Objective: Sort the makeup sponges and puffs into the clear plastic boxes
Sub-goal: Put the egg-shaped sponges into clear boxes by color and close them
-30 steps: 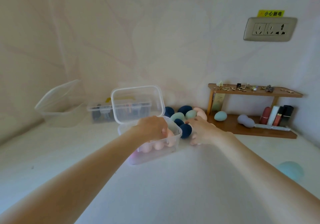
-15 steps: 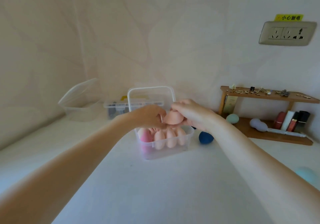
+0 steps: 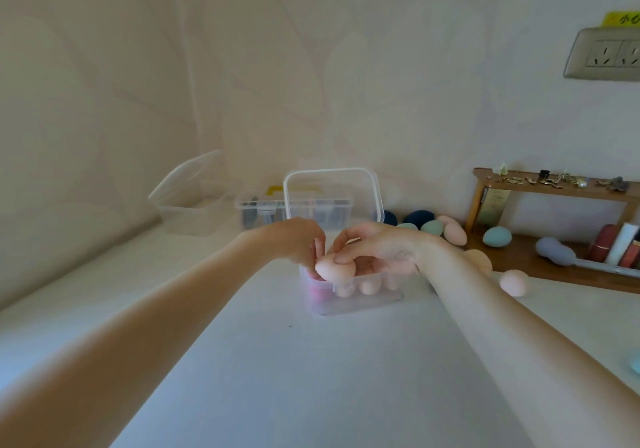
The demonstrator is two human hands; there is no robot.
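A pale wall rises behind a white table (image 3: 311, 378). At far left an empty box (image 3: 188, 210) stands with its lid up, then a flat case (image 3: 263, 207), then the open box (image 3: 346, 295) of pink sponges. A second ago the right hand was among the loose sponges behind the box; now it has carried a peach sponge (image 3: 332, 269) over the box's near left corner, so one more piece is about to be filed. The left hand (image 3: 294, 243) curls at the box's left rim, fingertips by the sponge; whether it grips anything cannot be told. The right hand (image 3: 377, 250) pinches the sponge, thumb dug into it. More sponges (image 3: 433, 227) lie behind, others by the shelf (image 3: 554, 184).
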